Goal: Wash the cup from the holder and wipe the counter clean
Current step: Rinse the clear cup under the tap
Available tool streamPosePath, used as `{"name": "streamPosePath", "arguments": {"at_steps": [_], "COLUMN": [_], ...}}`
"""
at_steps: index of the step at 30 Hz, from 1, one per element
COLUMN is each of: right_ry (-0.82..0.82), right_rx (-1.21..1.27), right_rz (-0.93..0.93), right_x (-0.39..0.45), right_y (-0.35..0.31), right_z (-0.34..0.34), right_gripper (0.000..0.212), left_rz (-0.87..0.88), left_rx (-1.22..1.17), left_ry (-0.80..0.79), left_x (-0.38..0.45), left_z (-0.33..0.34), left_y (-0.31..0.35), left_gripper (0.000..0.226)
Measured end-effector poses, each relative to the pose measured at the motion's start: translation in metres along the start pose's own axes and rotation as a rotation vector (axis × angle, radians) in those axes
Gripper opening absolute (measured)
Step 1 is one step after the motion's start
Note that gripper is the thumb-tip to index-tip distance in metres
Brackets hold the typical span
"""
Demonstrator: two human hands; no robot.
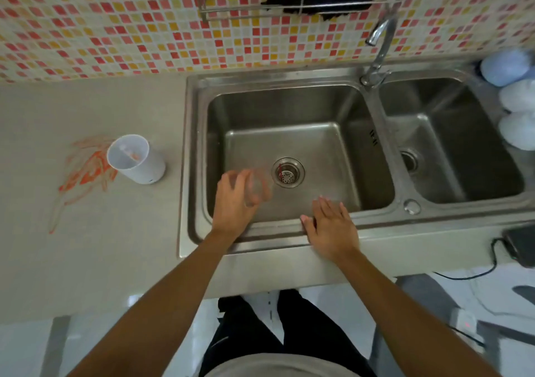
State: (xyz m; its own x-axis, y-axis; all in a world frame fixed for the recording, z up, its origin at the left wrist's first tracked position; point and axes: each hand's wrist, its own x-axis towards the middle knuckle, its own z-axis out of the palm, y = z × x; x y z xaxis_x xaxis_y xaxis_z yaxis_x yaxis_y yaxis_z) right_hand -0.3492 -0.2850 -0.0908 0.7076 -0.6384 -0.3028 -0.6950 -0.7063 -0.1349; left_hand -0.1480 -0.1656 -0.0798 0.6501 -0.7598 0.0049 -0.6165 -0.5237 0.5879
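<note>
Left of both hands, the tabletop (86,246) is still carrying orange smears (86,171) beside the emptied white holder (136,159). The left hand (234,200) is gripping a blurred clear cup (257,187) over the sink (289,110), unwashed apparently; the right hand (330,229) is resting open, empty, alongside.

holder (136,159) on counter (86,101), left of sink (289,107)

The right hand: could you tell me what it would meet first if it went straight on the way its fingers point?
Probably the sink floor; the right hand points across the front rim, though depth is unclear.
</note>
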Motion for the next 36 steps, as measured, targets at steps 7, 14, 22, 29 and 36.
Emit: {"name": "streamPosePath", "arguments": {"at_steps": [7,14,22,29,36], "right_ry": [-0.012,-0.014,-0.033,-0.054,-0.028], "right_rx": [-0.006,-0.009,-0.007,-0.024,0.02], "right_rz": [-0.004,-0.009,0.007,0.013,0.026], "right_x": [0.001,0.0,0.0,0.0,-0.001], "right_y": [0.002,0.003,0.001,0.0,0.0], "right_z": [0.004,0.005,0.004,0.003,0.002], "right_gripper": [0.075,0.077,0.071,0.071,0.068], "left_rz": [0.056,0.107,0.239,0.347,0.363], "left_rx": [0.325,0.52,0.739,0.856,0.833], "left_ry": [-0.035,-0.009,0.023,-0.064,-0.083], "left_x": [0.007,0.009,0.019,0.026,0.032], "left_z": [0.008,0.015,0.015,0.0,-0.003], "left_y": [0.003,0.009,0.016,0.018,0.018], "left_gripper": [0.076,0.071,0.076,0.081,0.082]}}
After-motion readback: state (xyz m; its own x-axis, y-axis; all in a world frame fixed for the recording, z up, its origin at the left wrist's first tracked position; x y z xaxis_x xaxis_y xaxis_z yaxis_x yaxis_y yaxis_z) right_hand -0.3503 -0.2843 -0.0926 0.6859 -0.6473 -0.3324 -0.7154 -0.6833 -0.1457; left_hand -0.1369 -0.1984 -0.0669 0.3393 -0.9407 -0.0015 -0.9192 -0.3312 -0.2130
